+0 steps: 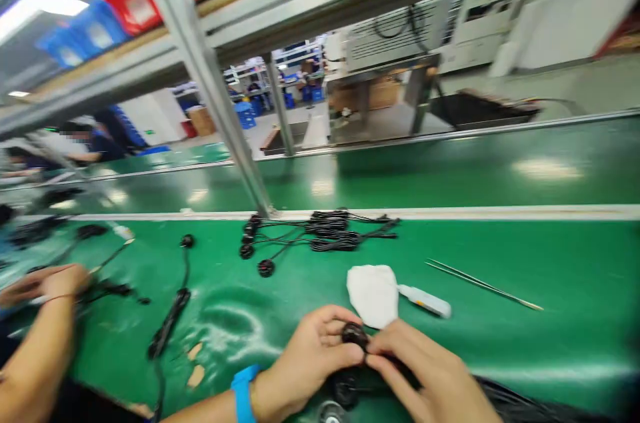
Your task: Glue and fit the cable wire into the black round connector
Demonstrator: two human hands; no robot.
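Observation:
Between the fingers and thumb of my left hand [305, 360], which wears a blue wristband [244, 393], is a small black round cable end [354, 334]. My right hand [427, 370] is closed in a pinch at the right edge of that part; what its fingertips grip is too small to make out. Just beyond my hands lies a white pad [373, 293], with a white tube [427, 301] pointing its nozzle at it. More black round parts [345, 388] sit below my hands, partly hidden. At the right, black cables [520, 403] run along the near edge.
Coiled black cables [333, 230] with round ends [266, 268] lie by the bench's back strip. Tweezers [485, 284] rest at the right. Another bundled cable [173, 316] is left of me, beside a co-worker's hands [55, 283]. A metal post [210, 83] rises behind.

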